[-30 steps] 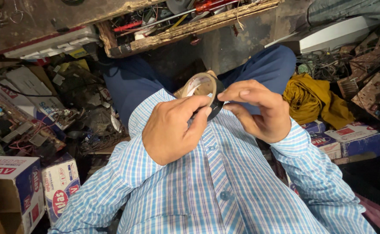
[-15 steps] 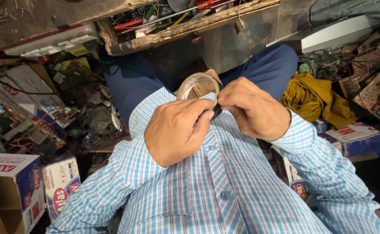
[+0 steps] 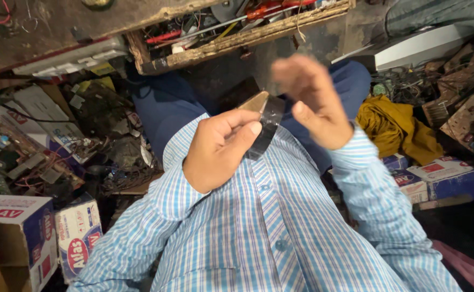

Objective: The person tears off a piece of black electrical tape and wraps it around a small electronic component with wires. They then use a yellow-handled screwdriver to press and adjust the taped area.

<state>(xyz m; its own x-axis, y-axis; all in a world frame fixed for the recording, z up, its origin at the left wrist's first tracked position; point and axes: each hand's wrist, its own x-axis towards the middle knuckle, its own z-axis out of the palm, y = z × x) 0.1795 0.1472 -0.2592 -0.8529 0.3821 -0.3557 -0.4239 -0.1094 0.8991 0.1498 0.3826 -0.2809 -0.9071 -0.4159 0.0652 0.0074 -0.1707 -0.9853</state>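
Note:
My left hand (image 3: 219, 148) grips a roll of black tape (image 3: 263, 116) with a tan cardboard core, held edge-on in front of my chest. A short black strip hangs down from the roll past my thumb. My right hand (image 3: 310, 100) is lifted beside the roll, blurred by motion, its fingers apart and empty, just off the roll's right side. Both arms wear blue checked shirt sleeves. My dark blue trousers (image 3: 161, 113) show beyond the hands.
A worn wooden drawer (image 3: 231, 32) full of tools and wires hangs open under the bench ahead. Cardboard boxes (image 3: 26, 238) and circuit boards (image 3: 10, 157) crowd the left floor. A yellow cloth (image 3: 394, 127) and small boxes (image 3: 437, 178) lie at the right.
My right hand has let go of the tape roll and swung up and to the right. The roll has turned from face-on to edge-on in my left hand.

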